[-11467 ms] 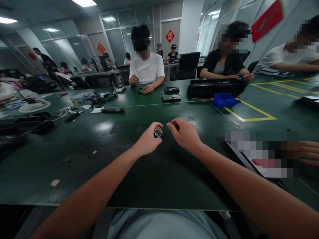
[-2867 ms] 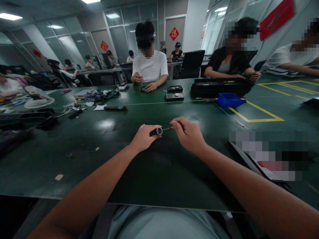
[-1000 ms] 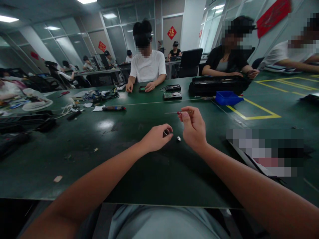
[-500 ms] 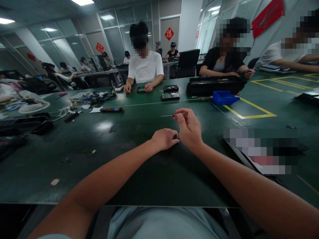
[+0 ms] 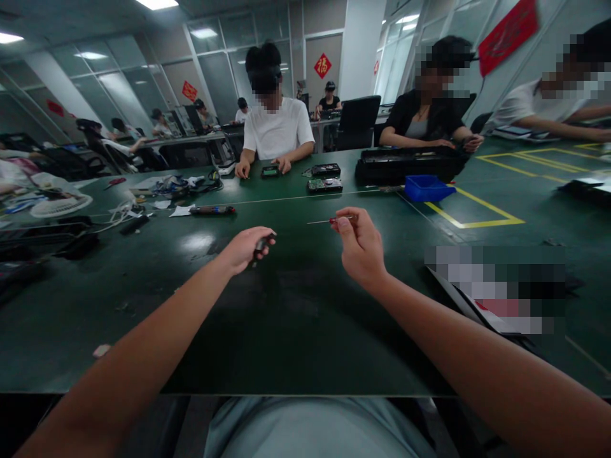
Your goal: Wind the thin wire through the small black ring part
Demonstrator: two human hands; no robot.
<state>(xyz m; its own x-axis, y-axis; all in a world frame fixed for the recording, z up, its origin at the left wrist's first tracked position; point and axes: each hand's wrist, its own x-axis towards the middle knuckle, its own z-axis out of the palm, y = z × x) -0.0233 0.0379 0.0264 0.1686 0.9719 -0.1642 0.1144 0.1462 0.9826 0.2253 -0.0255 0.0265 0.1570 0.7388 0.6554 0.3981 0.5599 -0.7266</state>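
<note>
My left hand (image 5: 245, 248) is closed round a small dark cylindrical part (image 5: 261, 244) just above the green table (image 5: 296, 331), left of centre. My right hand (image 5: 360, 248) is raised a little to the right, pinching a thin screwdriver (image 5: 329, 221) with a red collar; its metal shaft points left. The two hands are well apart, with bare table between them.
A blue bin (image 5: 426, 188), a long black case (image 5: 410, 164) and two circuit boards (image 5: 325, 185) lie across the table, where other people sit. A marker-like tool (image 5: 212, 209), cables and papers lie at the left. Yellow floor-style tape lines (image 5: 477, 213) mark the right side.
My left hand has moved left, away from the right hand, carrying the dark part. The small silver piece seen on the table a second ago is no longer visible. The screwdriver stays raised.
</note>
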